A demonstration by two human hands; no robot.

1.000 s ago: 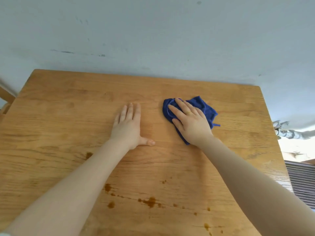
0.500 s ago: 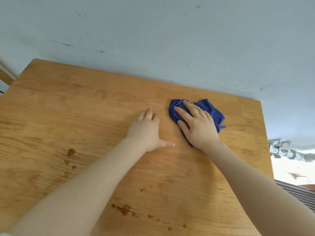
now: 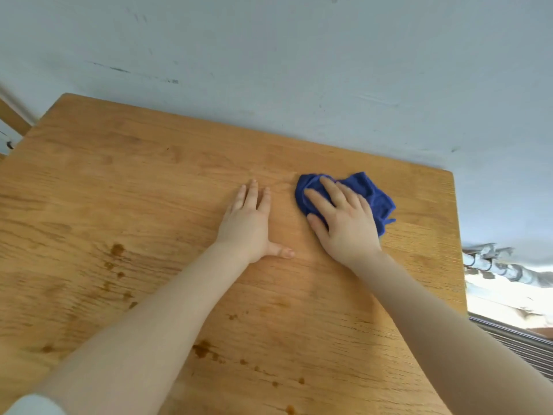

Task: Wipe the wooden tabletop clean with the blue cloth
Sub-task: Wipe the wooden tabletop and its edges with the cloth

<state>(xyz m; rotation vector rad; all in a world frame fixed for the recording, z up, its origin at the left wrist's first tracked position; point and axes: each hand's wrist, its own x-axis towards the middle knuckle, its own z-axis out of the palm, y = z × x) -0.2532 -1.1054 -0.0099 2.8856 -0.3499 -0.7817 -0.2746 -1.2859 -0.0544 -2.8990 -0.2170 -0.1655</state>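
The wooden tabletop [image 3: 125, 181] fills most of the view. A crumpled blue cloth [image 3: 372, 194] lies on its far right part. My right hand [image 3: 341, 223] presses flat on the cloth, fingers spread over it. My left hand [image 3: 250, 224] rests palm down on the bare wood just left of the cloth, thumb out to the right, holding nothing. Brown stains [image 3: 116, 250] mark the wood at the left, and more brown spots [image 3: 203, 350] run along the near part between my forearms.
A pale blue-grey wall [image 3: 299, 70] stands right behind the table's far edge. The table's right edge [image 3: 459, 250] drops off to a metal pipe [image 3: 502, 268] and a ribbed grille [image 3: 523, 342]. A wooden piece [image 3: 12, 118] shows at the far left.
Both hands and the cloth have shifted right across the tabletop, the left hand closing in on the cloth. The view has swung, so the stains now sit further left and lower.
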